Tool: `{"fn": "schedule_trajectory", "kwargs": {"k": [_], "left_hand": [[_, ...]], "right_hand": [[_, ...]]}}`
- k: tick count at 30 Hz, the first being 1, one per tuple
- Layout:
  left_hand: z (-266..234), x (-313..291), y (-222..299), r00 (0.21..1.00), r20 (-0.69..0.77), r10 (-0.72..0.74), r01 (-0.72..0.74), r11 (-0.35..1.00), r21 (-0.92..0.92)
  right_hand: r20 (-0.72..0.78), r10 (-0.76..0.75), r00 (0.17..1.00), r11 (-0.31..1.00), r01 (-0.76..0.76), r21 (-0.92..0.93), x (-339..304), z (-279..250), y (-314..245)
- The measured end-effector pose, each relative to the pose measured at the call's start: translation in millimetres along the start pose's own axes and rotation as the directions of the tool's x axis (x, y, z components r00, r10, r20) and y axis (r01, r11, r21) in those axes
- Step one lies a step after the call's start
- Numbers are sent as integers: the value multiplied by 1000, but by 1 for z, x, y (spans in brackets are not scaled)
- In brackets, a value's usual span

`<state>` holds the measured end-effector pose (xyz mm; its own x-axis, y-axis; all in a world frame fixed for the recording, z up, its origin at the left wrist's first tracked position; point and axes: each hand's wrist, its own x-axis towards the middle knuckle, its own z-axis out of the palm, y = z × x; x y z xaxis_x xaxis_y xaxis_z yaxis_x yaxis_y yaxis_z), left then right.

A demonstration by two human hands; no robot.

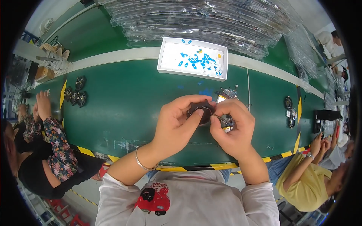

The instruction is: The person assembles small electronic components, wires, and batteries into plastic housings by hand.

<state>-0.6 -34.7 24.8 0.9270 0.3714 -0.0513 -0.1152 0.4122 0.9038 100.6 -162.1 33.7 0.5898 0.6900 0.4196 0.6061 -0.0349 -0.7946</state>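
Over the near middle of the green bench, my left hand (171, 122) grips a round black plastic housing (207, 115) with a notched rim, its thumb lying across the face. My right hand (238, 126) is closed in a pinch at the housing's right edge. What its fingertips hold is too small and too covered to name. Small electronic parts (228, 122) with thin wires show beside the right fingers; whether they join the housing I cannot tell. Just beyond that hand lies a loose cluster of small circuit boards and silvery battery packs (228, 92).
A white shallow box (192, 74) holding several small blue pieces stands beyond my hands. Black round assemblies (79, 97) sit at the left, more (289, 113) at the right. Clear plastic trays (203, 19) are stacked at the back. People work on both sides.
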Motion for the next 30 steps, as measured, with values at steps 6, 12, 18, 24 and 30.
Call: {"fn": "schedule_trajectory", "kwargs": {"k": [6,12,18,24,30], "left_hand": [[0,-3,-7,993,20,118,-120,983,139],[0,-4,-8,992,10,123,-122,966,227],[1,-4,-6,994,10,112,-112,978,177],[-1,-4,-10,994,-7,105,-101,971,215],[-5,1,-14,991,-46,125,-113,972,208]], "right_hand": [[29,67,997,994,-70,82,-4,-1,8],[106,251,962,915,-272,299,-3,-5,3],[8,52,999,999,-52,3,-1,-1,-1],[-28,-12,1000,996,10,-86,-1,3,-2],[-34,-130,991,972,121,-200,-3,6,0]]}}
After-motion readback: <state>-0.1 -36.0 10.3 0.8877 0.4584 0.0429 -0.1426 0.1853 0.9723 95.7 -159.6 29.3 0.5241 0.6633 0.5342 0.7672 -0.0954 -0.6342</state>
